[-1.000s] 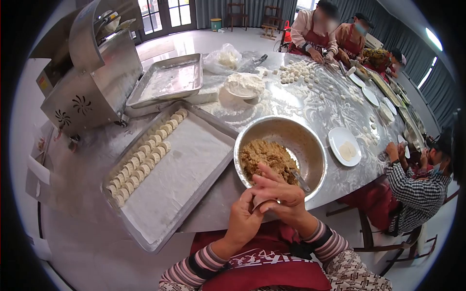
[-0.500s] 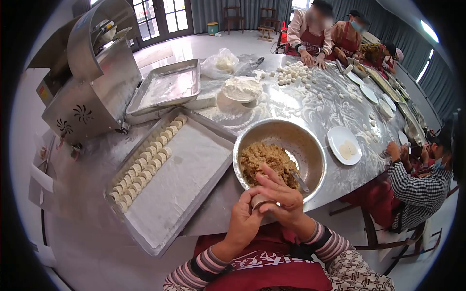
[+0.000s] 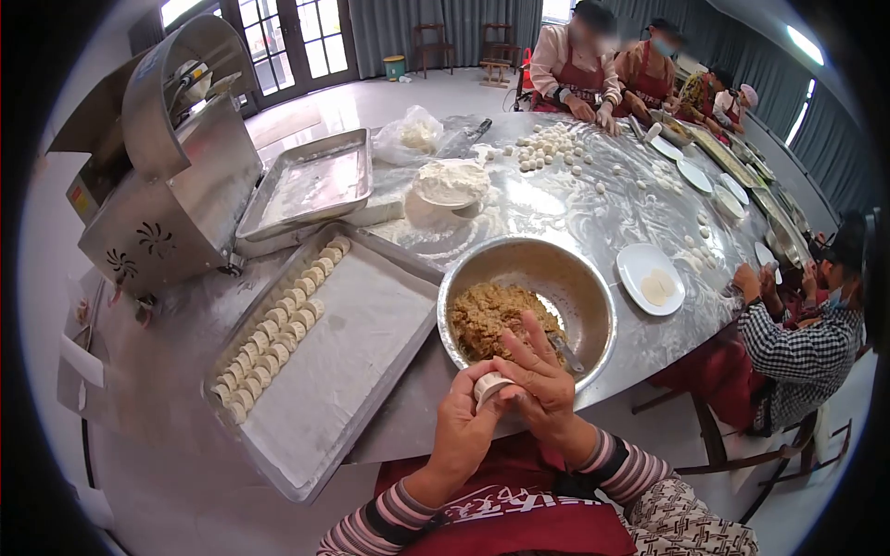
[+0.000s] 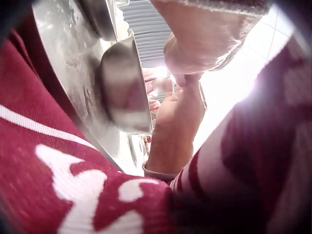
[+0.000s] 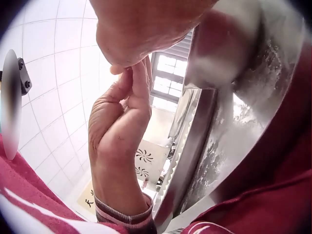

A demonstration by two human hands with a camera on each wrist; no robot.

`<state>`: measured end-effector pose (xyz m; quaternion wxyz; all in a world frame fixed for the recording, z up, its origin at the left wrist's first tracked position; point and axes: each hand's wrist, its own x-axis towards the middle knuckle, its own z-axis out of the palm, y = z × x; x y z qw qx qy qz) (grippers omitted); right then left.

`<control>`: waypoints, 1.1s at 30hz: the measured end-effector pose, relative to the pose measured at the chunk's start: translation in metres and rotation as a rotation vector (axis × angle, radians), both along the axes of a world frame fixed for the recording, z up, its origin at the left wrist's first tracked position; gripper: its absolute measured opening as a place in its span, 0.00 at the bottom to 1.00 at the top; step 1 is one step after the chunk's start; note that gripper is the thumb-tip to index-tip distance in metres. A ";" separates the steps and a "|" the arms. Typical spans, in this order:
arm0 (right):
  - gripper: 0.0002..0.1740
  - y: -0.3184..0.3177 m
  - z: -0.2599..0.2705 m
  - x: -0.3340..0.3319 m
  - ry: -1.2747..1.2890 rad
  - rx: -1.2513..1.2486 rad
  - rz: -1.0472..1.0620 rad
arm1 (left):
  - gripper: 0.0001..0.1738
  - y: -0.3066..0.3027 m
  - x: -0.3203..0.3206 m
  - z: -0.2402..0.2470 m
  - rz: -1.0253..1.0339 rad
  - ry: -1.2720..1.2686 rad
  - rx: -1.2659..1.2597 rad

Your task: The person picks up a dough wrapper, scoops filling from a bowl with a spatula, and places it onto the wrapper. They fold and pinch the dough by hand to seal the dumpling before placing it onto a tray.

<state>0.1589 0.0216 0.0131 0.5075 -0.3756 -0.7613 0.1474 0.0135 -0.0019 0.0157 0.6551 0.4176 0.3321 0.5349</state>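
In front of the person's chest, a dumpling [image 3: 489, 385] is held between both hands near the bowl's front rim. The left hand [image 3: 466, 419] grips it from the left, thumb below and fingers curled over it. At its right edge the right hand [image 3: 545, 389] pinches with thumb and forefinger, the other fingers fanned out over the bowl. Just beyond stands a steel bowl [image 3: 593, 306] of brown minced filling [image 3: 496, 318]. Both wrist views show the undersides of the left hand [image 5: 122, 117] and right hand [image 4: 176, 122]; the dumpling is hidden there.
A spoon handle [image 3: 567, 354] leans inside the bowl. To the left, a lined tray [image 3: 343, 371] carries rows of dumplings [image 3: 269, 347]. A plate [image 3: 635, 264] with wrappers stands right. Behind are heaped flour [image 3: 451, 183], another tray [image 3: 311, 181] and a steel machine [image 3: 176, 185]. Other people work around the table.
The dumpling has turned in the hands and more of its pale side shows. The right hand's outer fingers have lifted and spread. The head view has shifted slightly.
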 end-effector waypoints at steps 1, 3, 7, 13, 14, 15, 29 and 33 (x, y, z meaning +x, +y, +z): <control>0.20 0.000 -0.001 0.001 -0.001 -0.003 -0.004 | 0.19 -0.001 0.000 0.001 -0.008 0.029 -0.002; 0.21 0.001 -0.003 0.001 -0.050 0.025 -0.046 | 0.19 0.000 0.001 -0.001 -0.010 0.024 -0.018; 0.19 -0.001 0.003 -0.004 0.020 0.024 -0.090 | 0.20 0.002 -0.001 0.004 -0.021 -0.059 -0.016; 0.20 0.001 -0.001 -0.001 -0.086 0.052 -0.094 | 0.21 0.003 -0.001 0.000 -0.033 0.048 -0.031; 0.19 0.002 -0.003 -0.001 -0.030 0.038 -0.070 | 0.21 0.004 -0.002 -0.001 -0.027 0.048 -0.028; 0.18 0.002 -0.004 -0.001 0.027 0.023 -0.046 | 0.22 0.006 -0.003 -0.002 -0.062 0.023 -0.048; 0.19 0.004 -0.003 0.004 0.399 -0.283 0.236 | 0.36 0.011 -0.018 -0.001 -0.326 -0.349 -0.242; 0.17 0.009 -0.004 0.010 0.290 -0.297 0.332 | 0.43 0.011 -0.018 -0.005 -0.398 -0.333 -0.210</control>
